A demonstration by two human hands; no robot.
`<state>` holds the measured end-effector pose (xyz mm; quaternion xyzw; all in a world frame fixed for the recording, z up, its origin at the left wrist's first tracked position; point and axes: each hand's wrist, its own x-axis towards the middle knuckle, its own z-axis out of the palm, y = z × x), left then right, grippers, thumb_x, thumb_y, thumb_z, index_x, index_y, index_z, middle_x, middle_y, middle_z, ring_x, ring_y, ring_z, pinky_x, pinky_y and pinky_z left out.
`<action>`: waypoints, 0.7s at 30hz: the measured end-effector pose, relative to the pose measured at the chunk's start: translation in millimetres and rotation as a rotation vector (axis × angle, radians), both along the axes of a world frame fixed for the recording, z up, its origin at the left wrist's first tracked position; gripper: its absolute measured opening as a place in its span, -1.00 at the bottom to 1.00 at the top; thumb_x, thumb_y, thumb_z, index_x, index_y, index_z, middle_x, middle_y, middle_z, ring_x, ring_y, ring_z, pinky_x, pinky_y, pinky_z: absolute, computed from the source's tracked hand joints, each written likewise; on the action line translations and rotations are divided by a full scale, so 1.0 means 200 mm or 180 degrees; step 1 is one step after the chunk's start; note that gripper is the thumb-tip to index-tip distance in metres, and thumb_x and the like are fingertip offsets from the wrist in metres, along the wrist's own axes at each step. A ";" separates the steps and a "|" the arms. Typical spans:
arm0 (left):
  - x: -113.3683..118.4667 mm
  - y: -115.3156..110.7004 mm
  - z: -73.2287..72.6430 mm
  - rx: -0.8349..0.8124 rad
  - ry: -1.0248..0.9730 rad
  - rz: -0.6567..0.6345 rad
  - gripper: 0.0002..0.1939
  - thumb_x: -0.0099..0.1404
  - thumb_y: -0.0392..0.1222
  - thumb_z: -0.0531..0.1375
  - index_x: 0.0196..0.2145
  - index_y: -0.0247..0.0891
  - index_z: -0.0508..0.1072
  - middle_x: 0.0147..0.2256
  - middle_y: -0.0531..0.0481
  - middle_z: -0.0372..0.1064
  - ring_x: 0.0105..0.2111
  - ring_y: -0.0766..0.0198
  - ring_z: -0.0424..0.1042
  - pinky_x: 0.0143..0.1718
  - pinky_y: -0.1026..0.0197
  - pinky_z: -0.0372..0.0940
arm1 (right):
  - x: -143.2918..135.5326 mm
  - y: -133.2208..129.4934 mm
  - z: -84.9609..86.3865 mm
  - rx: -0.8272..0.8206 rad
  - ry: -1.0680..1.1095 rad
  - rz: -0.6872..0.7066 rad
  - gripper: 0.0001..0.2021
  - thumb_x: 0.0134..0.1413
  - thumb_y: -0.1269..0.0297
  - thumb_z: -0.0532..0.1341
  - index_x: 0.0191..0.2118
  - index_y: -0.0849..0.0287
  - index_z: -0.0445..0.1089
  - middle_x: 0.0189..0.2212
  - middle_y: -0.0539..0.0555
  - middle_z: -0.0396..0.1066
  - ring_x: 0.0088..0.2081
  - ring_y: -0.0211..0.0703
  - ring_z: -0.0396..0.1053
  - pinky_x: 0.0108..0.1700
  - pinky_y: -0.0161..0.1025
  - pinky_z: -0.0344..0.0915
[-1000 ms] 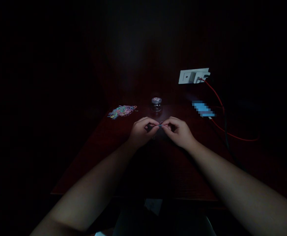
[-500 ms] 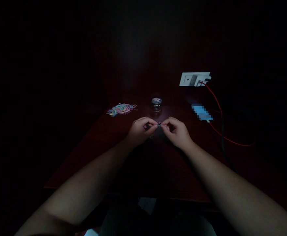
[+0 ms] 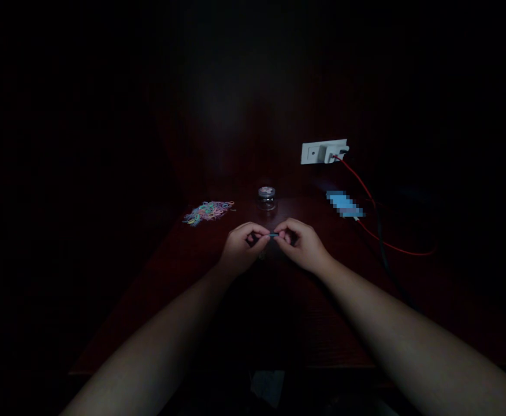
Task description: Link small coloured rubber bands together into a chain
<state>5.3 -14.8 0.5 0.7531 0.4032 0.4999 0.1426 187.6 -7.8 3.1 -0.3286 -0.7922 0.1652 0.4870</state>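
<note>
Dark reddish tabletop (image 3: pixel 170 271) in a dim room, most of which is lost in black; a faint glow falls on the wall (image 3: pixel 235 121) behind. Clock positions are taken from the hands. A heap of multicoloured loops (image 3: pixel 209 212) lies towards ten o'clock, a lidded clear jar (image 3: pixel 267 199) stands upright at twelve, and a wall socket (image 3: pixel 313 152) with a white plug (image 3: pixel 331 153) sits at one. A pixelated device (image 3: pixel 343 204), joined to a red cable (image 3: pixel 391 248), lies at two. The left hand (image 3: pixel 241 248) and right hand (image 3: pixel 305 244) are just apart, each with thumb and fingers pinched closed on a thin blue-green strand (image 3: pixel 273 234) spanning the narrow gap at the dial's centre.
</note>
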 end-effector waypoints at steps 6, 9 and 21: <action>0.00 -0.01 0.00 -0.0048 0.0085 -0.0118 -0.96 0.20 -0.24 0.23 -0.36 -0.24 0.47 -0.38 0.03 0.43 -0.42 0.34 0.35 -0.38 0.29 0.23 | -0.01 -0.01 0.01 -0.0057 -0.0093 -0.0021 -0.93 0.06 0.42 0.16 -0.40 0.21 0.39 -0.52 -0.02 0.25 -0.50 -0.31 0.20 -0.43 -0.34 0.15; 0.00 -0.02 0.01 -0.0098 0.0160 -0.0197 -0.95 0.22 -0.24 0.21 -0.35 -0.24 0.45 -0.37 0.02 0.43 -0.39 0.33 0.36 -0.34 0.28 0.24 | -0.02 -0.01 0.00 -0.0085 -0.0113 -0.0019 -0.92 0.04 0.45 0.17 -0.41 0.20 0.38 -0.50 -0.02 0.26 -0.48 -0.31 0.20 -0.43 -0.35 0.15; 0.01 -0.04 0.00 -0.0371 0.0100 -0.0167 -0.89 0.28 -0.16 0.14 -0.30 -0.24 0.40 -0.36 0.03 0.41 -0.44 0.35 0.30 -0.39 0.28 0.22 | -0.02 0.00 -0.01 -0.0092 -0.0241 0.0098 -0.92 0.02 0.48 0.18 -0.42 0.19 0.37 -0.48 -0.03 0.25 -0.46 -0.32 0.20 -0.42 -0.37 0.13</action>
